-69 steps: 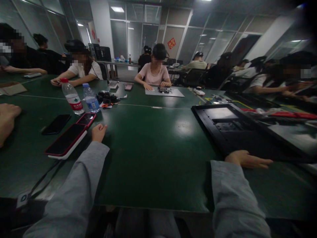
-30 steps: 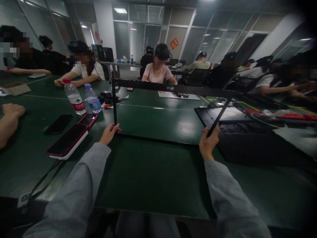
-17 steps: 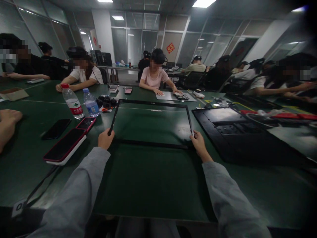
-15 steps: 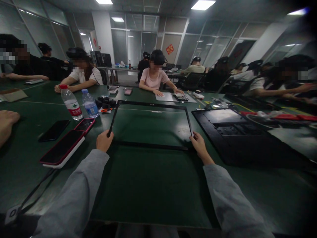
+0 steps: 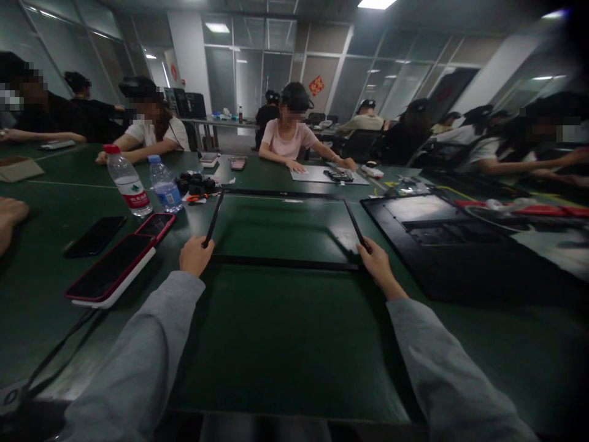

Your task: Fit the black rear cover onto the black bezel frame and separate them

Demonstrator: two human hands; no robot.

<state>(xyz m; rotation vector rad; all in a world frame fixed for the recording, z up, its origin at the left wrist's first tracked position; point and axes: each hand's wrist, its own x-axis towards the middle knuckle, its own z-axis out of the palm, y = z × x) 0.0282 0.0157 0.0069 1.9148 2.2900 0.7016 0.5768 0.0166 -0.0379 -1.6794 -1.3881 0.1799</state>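
A thin black screen bezel (image 5: 285, 263), a rectangular frame with an open middle, is held by its two short sides above the green table (image 5: 294, 344). My left hand (image 5: 196, 255) is closed around its left side near the lower corner. On the opposite side my right hand (image 5: 375, 258) grips the right strip, also near the lower corner. The bezel's far edge tilts away from me, and the tabletop shows through its opening. To the right of my right hand lies a large black panel (image 5: 427, 258) with recesses, probably a casing part.
At left stand two water bottles (image 5: 131, 184), beside a red-cased phone on a white block (image 5: 115, 264) and a dark phone (image 5: 96, 236). Black items with orange pliers (image 5: 197, 197) lie behind them. Across the table, a person (image 5: 289, 135) handles parts on a pale mat. Another person's hand (image 5: 11, 215) rests at the left edge.
The bezel has tipped flatter, its near edge now slightly higher in view. My right hand has shifted a little to the right along with it. My grip stays on both sides.
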